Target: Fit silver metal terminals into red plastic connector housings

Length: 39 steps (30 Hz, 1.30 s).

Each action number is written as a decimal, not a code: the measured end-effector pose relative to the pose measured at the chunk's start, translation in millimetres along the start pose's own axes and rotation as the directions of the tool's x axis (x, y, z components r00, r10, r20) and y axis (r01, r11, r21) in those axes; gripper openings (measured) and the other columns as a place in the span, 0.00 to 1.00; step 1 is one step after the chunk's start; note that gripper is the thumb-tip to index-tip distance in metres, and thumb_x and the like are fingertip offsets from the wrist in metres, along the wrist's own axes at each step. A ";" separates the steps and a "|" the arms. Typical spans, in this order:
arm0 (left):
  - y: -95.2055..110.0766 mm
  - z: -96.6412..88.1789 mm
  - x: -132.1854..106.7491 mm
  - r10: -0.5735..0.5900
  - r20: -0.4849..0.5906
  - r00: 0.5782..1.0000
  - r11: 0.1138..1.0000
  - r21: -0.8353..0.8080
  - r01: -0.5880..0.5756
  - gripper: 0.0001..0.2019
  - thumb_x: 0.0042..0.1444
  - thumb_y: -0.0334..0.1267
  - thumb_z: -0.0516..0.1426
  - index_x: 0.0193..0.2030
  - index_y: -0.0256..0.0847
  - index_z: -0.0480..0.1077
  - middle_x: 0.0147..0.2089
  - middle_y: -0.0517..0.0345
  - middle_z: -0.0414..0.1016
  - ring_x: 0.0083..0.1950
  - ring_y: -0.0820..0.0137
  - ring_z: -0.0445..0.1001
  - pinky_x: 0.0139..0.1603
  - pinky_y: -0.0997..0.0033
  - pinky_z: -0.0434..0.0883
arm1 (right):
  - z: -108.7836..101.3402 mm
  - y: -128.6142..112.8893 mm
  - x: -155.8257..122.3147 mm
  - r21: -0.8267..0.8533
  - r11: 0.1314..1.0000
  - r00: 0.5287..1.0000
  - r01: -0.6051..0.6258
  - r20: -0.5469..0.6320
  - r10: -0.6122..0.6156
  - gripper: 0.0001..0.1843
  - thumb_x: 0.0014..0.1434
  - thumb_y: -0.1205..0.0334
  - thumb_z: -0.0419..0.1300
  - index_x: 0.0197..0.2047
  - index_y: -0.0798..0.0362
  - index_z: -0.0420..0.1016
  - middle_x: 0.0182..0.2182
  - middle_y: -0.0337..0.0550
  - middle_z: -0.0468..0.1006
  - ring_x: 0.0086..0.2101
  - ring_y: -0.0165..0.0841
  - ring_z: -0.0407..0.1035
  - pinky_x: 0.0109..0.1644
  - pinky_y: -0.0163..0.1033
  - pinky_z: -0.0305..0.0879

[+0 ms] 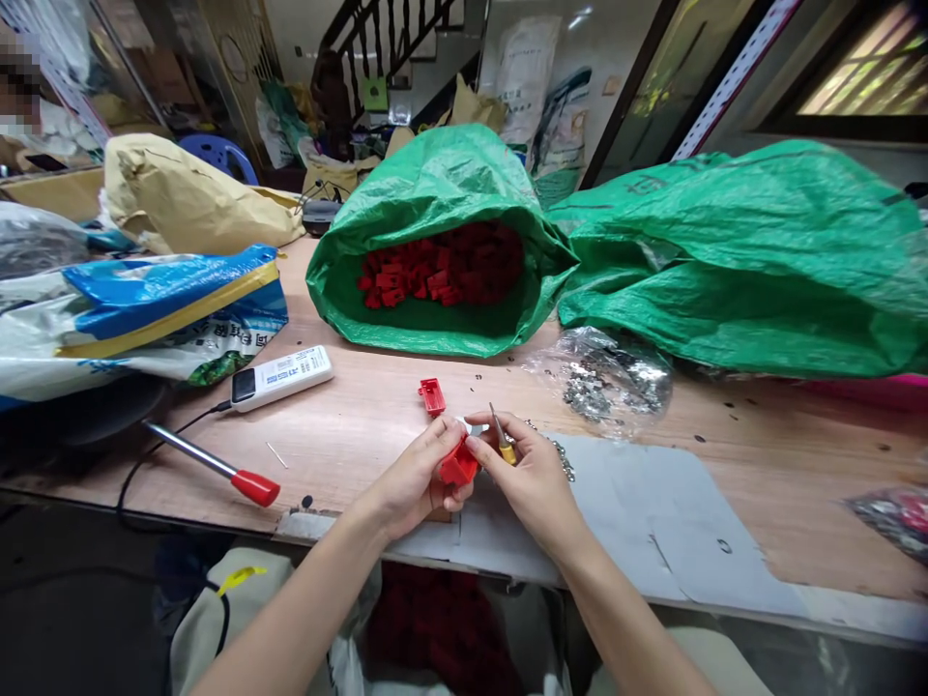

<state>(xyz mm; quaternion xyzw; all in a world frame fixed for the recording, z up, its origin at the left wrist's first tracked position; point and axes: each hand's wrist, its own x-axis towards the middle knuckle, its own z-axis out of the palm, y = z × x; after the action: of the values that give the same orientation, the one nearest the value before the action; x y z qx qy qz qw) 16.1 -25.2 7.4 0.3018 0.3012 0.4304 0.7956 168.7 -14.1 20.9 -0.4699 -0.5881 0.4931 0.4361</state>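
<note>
My left hand (419, 480) is closed round a small red plastic part (458, 468) just above the table's front edge. My right hand (527, 472) touches the same part with its fingertips and grips a small screwdriver with a yellow handle (503, 442), its tip pointing up. Another red part (432, 396) lies on the wooden table (362, 425) just beyond my hands. Behind it an open green sack (435, 242) lies on its side, full of the same red parts (446, 266).
A second green sack (739, 261) lies at the right. A clear bag of small metal pieces (605, 377) sits in front of it. At the left are a white remote (281, 377), a red-handled tool (217, 466), and a blue-and-white sack (137, 309). Grey cardboard (652, 503) covers the table's front right.
</note>
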 end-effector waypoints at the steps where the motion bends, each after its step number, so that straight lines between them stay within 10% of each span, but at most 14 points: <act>1: 0.3 0.3 -0.4 -0.002 0.001 1.000 1.000 0.005 0.002 0.19 0.59 0.55 0.60 0.42 0.44 0.60 0.30 0.65 0.66 0.20 0.80 0.65 0.17 0.85 0.57 | -1.3 -0.7 0.0 0.038 0.998 0.998 -0.052 0.023 0.051 0.18 0.55 0.51 0.68 0.46 0.50 0.77 0.30 0.39 0.74 0.25 0.30 0.64 0.27 0.34 0.62; 9: -0.4 0.2 -0.7 -0.022 -0.015 1.000 0.998 0.064 0.023 0.20 0.59 0.56 0.59 0.40 0.43 0.58 0.32 0.65 0.66 0.21 0.81 0.65 0.17 0.85 0.57 | -13.4 -8.0 -0.2 0.338 0.830 0.888 -0.443 0.295 0.354 0.29 0.43 0.57 0.77 0.46 0.48 0.71 0.35 0.33 0.68 0.19 0.17 0.49 0.17 0.25 0.36; 16: 0.3 -0.5 -2.5 -0.024 0.000 1.000 0.998 0.058 0.024 0.20 0.60 0.56 0.59 0.39 0.44 0.57 0.30 0.64 0.66 0.21 0.80 0.64 0.18 0.86 0.55 | -23.8 -6.7 0.0 0.175 0.909 0.903 -0.377 0.286 0.320 0.23 0.53 0.43 0.70 0.37 0.54 0.73 0.16 0.26 0.53 0.18 0.21 0.42 0.17 0.26 0.36; 39: -0.4 -2.8 -6.5 -0.047 0.067 0.997 0.986 0.166 0.036 0.21 0.55 0.53 0.64 0.43 0.42 0.62 0.33 0.62 0.71 0.20 0.82 0.61 0.16 0.84 0.58 | -27.3 -7.9 -5.4 -0.029 0.969 0.872 -0.245 0.431 0.234 0.15 0.54 0.50 0.69 0.34 0.52 0.75 0.18 0.29 0.56 0.16 0.21 0.46 0.16 0.28 0.43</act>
<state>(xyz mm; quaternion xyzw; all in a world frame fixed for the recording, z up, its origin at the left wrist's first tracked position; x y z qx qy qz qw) 11.3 -30.4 6.7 0.3751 0.3135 0.3765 0.7869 195.4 -15.4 32.1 -0.4125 -0.6007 0.6426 0.2369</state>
